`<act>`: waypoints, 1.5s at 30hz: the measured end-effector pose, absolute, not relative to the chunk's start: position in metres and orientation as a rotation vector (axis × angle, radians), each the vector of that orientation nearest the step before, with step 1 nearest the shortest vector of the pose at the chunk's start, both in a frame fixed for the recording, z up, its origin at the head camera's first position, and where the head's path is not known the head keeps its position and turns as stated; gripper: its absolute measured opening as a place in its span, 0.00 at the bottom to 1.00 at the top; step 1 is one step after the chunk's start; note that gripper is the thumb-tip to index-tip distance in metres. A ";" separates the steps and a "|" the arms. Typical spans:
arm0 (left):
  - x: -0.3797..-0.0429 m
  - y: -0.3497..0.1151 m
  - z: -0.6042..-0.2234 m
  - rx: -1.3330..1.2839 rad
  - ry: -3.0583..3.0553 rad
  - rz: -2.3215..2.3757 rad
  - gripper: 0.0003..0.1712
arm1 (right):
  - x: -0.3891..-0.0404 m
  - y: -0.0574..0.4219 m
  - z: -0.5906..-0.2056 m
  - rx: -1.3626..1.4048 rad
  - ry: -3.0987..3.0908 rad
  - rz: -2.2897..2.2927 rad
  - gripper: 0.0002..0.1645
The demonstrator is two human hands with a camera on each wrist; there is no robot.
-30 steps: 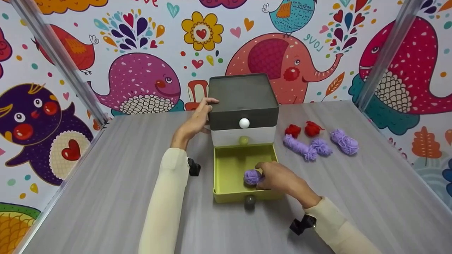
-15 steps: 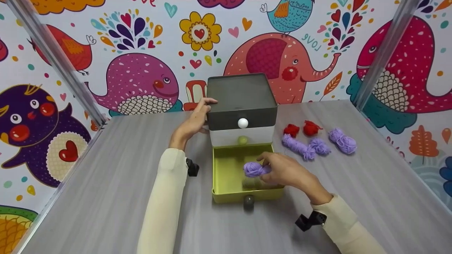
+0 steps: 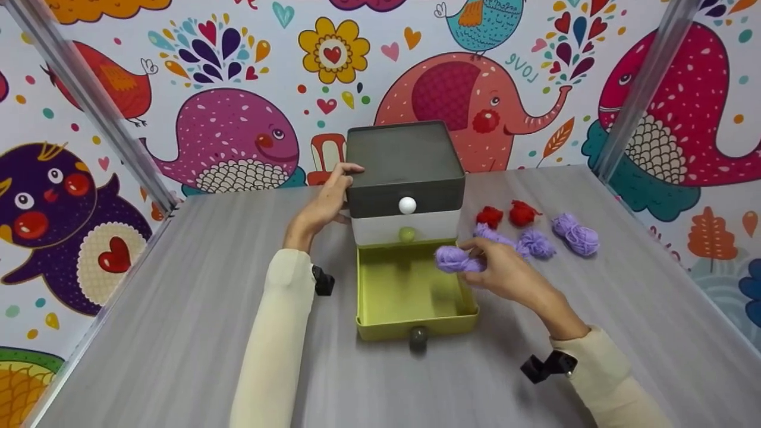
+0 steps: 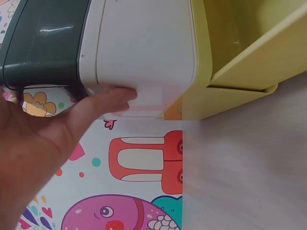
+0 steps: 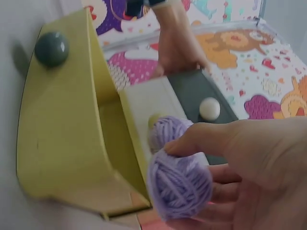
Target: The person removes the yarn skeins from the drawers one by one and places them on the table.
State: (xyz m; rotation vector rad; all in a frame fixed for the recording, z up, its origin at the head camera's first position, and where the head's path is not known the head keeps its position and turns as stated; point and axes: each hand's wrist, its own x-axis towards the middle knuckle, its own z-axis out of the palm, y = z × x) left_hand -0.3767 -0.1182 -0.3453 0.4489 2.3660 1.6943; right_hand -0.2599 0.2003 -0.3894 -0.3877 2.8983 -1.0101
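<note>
- My right grip (image 3: pixel 505 270) has lifted the purple yarn (image 3: pixel 453 259) out of the yellow drawer (image 3: pixel 410 291), grasping it above the drawer's right edge.
- Left grip (image 3: pixel 326 199) lies flat, bracing the drawer box (image 3: pixel 404 172).
- Removal step; next, I judge, set it on the counter (image 3: pixel 178 309) beside the drawer.

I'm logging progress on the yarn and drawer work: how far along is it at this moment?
Done: the yellow drawer is pulled open and looks empty. In hand: the right hand holds a purple yarn ball over the drawer's right edge; the left hand steadies the cabinet. Five yarn bundles lie on the table.
</note>
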 end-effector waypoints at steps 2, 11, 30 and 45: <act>-0.377 -0.117 -0.345 0.453 2.374 1.687 0.20 | -0.263 0.209 -0.390 -0.356 2.917 -1.029 0.26; -0.378 -0.114 -0.346 0.461 2.400 1.661 0.21 | -0.274 0.255 -0.396 -0.226 3.037 -1.094 0.28; -0.378 -0.119 -0.347 0.446 2.378 1.667 0.20 | -0.301 0.323 -0.404 0.035 3.000 -1.285 0.31; -0.378 -0.120 -0.345 0.459 2.371 1.682 0.19 | -0.316 0.357 -0.398 0.379 2.868 -1.406 0.38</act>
